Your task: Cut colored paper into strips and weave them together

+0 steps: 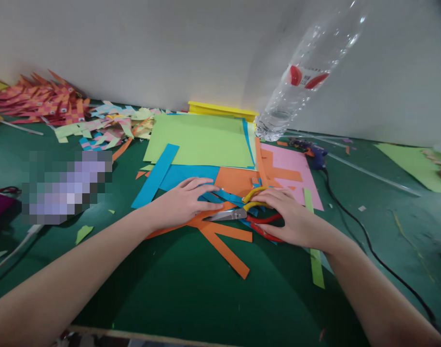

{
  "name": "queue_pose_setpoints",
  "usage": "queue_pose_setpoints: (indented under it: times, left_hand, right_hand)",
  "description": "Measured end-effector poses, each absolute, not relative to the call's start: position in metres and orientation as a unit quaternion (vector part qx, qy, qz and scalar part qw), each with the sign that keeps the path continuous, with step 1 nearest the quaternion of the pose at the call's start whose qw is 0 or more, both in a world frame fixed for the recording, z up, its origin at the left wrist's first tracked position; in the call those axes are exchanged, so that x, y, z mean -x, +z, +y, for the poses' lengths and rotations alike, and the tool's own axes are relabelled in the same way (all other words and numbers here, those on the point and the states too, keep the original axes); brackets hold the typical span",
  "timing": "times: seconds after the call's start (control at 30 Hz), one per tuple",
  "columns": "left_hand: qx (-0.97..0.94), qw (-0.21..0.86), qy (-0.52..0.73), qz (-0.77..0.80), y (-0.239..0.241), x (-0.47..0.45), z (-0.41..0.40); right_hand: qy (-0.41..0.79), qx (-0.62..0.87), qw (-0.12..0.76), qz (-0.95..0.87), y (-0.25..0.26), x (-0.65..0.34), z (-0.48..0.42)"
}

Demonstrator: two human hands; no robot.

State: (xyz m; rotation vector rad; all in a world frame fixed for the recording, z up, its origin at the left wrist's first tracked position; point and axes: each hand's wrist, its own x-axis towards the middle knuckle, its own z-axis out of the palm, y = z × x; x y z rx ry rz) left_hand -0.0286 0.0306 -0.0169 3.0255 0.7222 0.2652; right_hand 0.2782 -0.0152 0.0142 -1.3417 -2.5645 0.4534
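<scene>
My left hand (184,202) lies flat with fingers stretched out on blue and orange paper strips (223,241) on the green table. My right hand (292,217) rests over the handles of scissors (242,213), one handle yellow, the other red, blades pointing left toward my left fingertips. The right fingers curl loosely over the handles; whether they grip is unclear. Under both hands lie sheets of coloured paper: green (202,140), blue (191,173), orange (238,180) and pink (296,168).
A clear plastic bottle (300,82) stands tilted at the back by the wall. A glue gun (314,154) with a black cable (368,246) lies right. Woven paper pieces (50,103) pile at back left. A pixelated patch (66,185) sits left.
</scene>
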Motion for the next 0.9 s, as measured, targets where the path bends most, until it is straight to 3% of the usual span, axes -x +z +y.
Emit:
queue_pose_setpoints:
  times: [0.9]
  left_hand:
    - [-0.966,-0.004,0.077,0.248,-0.0144,0.0273,0.0266]
  right_hand:
    - [0.152,0.445,0.098,-0.877,0.0144,-0.2691,-0.0171]
